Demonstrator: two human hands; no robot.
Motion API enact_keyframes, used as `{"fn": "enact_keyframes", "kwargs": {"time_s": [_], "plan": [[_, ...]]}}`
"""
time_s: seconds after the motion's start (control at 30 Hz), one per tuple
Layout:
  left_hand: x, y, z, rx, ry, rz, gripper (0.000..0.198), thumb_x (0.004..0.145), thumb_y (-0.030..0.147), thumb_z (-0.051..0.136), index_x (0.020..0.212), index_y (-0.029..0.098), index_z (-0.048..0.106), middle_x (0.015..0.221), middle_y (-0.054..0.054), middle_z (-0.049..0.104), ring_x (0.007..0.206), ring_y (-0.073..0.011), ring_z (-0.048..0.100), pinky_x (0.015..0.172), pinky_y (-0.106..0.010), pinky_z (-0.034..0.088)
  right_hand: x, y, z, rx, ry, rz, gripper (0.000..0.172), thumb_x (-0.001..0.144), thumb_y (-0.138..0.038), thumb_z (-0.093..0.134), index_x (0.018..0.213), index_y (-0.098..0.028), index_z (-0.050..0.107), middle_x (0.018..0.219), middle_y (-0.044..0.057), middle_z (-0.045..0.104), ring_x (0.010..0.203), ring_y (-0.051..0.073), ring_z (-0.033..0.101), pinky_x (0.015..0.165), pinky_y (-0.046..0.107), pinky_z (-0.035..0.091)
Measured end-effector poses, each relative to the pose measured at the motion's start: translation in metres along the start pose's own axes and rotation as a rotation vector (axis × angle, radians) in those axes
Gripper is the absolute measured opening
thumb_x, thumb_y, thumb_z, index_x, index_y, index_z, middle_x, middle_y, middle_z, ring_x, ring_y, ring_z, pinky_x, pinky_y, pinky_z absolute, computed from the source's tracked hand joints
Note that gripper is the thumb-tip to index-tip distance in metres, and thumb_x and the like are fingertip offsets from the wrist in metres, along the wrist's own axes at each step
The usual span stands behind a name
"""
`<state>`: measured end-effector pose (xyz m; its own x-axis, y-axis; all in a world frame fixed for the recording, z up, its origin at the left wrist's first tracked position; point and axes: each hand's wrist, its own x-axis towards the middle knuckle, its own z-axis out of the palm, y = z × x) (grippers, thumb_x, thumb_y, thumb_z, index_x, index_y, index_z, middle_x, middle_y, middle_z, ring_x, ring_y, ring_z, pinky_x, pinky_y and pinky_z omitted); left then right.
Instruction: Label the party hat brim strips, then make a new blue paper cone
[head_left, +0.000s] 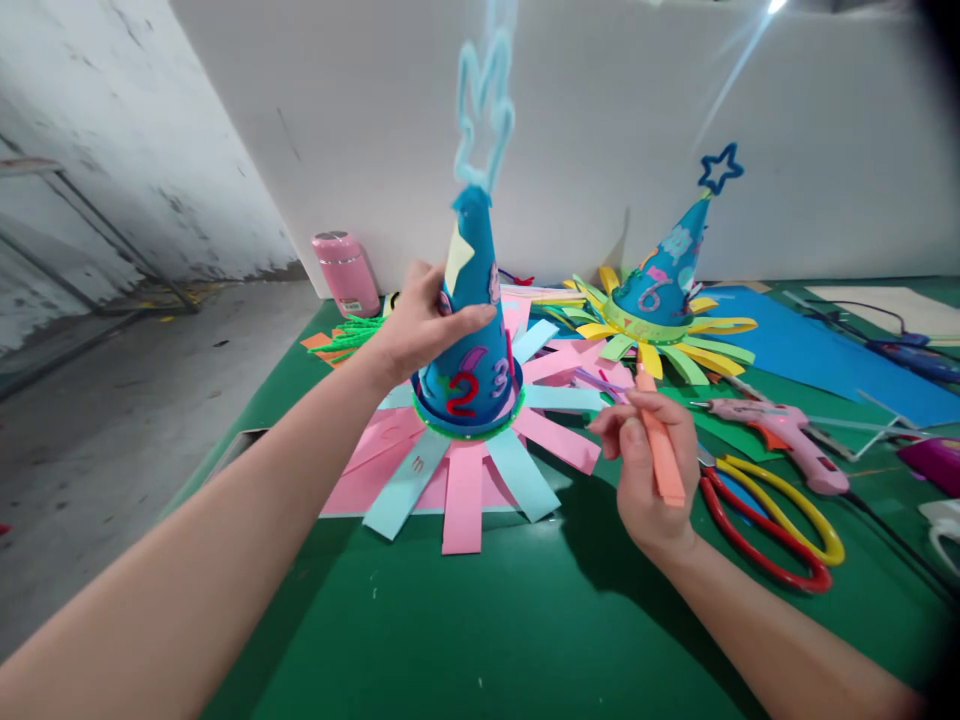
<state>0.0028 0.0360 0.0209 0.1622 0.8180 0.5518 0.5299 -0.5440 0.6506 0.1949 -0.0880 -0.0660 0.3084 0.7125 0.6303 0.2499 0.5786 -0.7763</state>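
Note:
A blue cone hat (474,330) with a red "2", foam numbers and a light blue pipe-cleaner top stands on a ring of pink and light blue paper strips (465,480). My left hand (416,325) wraps round the cone's left side, fingers closed on it. My right hand (645,470), to the right of the hat, pinches an orange paper strip (664,460) and a thin purple strip whose tip points toward the hat's brim.
A second blue cone hat (664,285) with a star and yellow-green strips stands behind. A pink glue gun (780,430) and red-yellow scissors (772,520) lie right of my right hand. A pink bottle (346,272), green pipe cleaners (352,335) and a blue sheet (817,355) sit on the green table (480,620).

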Motion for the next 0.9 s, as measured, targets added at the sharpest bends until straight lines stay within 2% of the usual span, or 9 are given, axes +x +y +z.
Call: {"fn": "enact_keyframes", "kwargs": {"time_s": [0.07,0.13,0.23,0.33,0.43,0.53,0.6,0.77,0.9], "plan": [[-0.001,-0.007,-0.001,0.070,-0.159,-0.019,0.034,0.062,0.039,0.064,0.090,0.020,0.057,0.085,-0.004,0.041,0.088,-0.0253,0.050,0.077,-0.042,0.045,-0.003,-0.001,-0.001,0.011,-0.045,-0.005,0.020,0.085,-0.027,0.042,0.104,-0.025,0.050,0.071,0.001,0.052,0.057,0.012,0.049,0.050,0.026,0.039],[-0.005,-0.014,-0.005,0.137,-0.157,-0.040,0.047,0.061,0.046,0.065,0.098,0.021,0.052,0.092,-0.006,0.042,0.095,-0.0286,0.047,0.080,-0.045,0.041,-0.006,-0.002,-0.002,0.014,-0.115,-0.008,0.024,0.085,-0.029,0.043,0.107,-0.025,0.053,0.070,0.001,0.052,0.059,0.013,0.049,0.050,0.027,0.039],[-0.020,-0.017,-0.017,0.180,0.124,-0.051,0.055,0.064,0.052,0.062,0.107,0.022,0.045,0.100,-0.006,0.044,0.097,-0.0262,0.046,0.079,-0.042,0.040,-0.010,-0.003,-0.004,0.005,-0.266,0.011,0.028,0.085,-0.032,0.043,0.109,-0.025,0.056,0.075,0.003,0.055,0.064,0.015,0.049,0.055,0.029,0.041],[-0.053,-0.008,-0.022,0.297,0.400,0.000,0.030,0.075,0.042,0.055,0.097,0.022,0.048,0.085,-0.002,0.048,0.080,-0.0191,0.049,0.070,-0.036,0.041,-0.014,-0.004,-0.001,0.053,-0.401,0.073,0.026,0.086,-0.033,0.043,0.104,-0.026,0.059,0.083,0.004,0.059,0.066,0.015,0.050,0.058,0.030,0.043],[-0.097,0.012,-0.012,0.337,0.139,0.199,0.008,0.079,0.027,0.050,0.079,0.020,0.053,0.071,-0.001,0.051,0.070,-0.0165,0.049,0.066,-0.033,0.041,-0.017,-0.004,0.005,0.115,-0.463,0.178,0.022,0.086,-0.029,0.044,0.099,-0.026,0.061,0.088,0.004,0.061,0.071,0.014,0.053,0.059,0.028,0.044],[-0.135,0.030,0.009,0.451,-0.315,0.257,0.022,0.084,0.025,0.038,0.085,0.017,0.059,0.072,-0.004,0.056,0.072,-0.0194,0.050,0.065,-0.036,0.039,-0.016,-0.004,0.012,0.092,-0.449,0.231,0.016,0.083,-0.025,0.050,0.093,-0.025,0.062,0.085,0.002,0.061,0.072,0.013,0.055,0.062,0.026,0.045],[-0.151,0.037,0.023,0.587,-0.483,0.224,0.032,0.086,0.028,0.033,0.103,0.013,0.056,0.077,-0.007,0.058,0.075,-0.0225,0.050,0.067,-0.040,0.039,-0.014,-0.003,0.015,0.073,-0.395,0.234,0.013,0.082,-0.023,0.052,0.089,-0.025,0.063,0.086,0.001,0.061,0.072,0.012,0.055,0.063,0.025,0.045],[-0.160,0.040,0.048,0.653,-0.516,0.202,0.072,0.069,0.063,0.046,0.112,0.006,0.050,0.090,-0.011,0.057,0.084,-0.0283,0.047,0.073,-0.047,0.036,-0.011,0.001,0.017,0.107,-0.308,0.265,0.012,0.082,-0.023,0.052,0.088,-0.025,0.062,0.082,-0.001,0.061,0.065,0.009,0.053,0.058,0.021,0.045],[-0.155,0.040,0.060,0.743,-0.454,0.316,0.031,0.078,0.036,0.047,0.092,0.010,0.058,0.079,-0.008,0.056,0.072,-0.0235,0.048,0.061,-0.040,0.035,-0.010,0.001,0.015,0.080,-0.298,0.276,0.011,0.082,-0.024,0.052,0.086,-0.024,0.062,0.079,-0.001,0.060,0.065,0.010,0.052,0.060,0.021,0.044]]}}
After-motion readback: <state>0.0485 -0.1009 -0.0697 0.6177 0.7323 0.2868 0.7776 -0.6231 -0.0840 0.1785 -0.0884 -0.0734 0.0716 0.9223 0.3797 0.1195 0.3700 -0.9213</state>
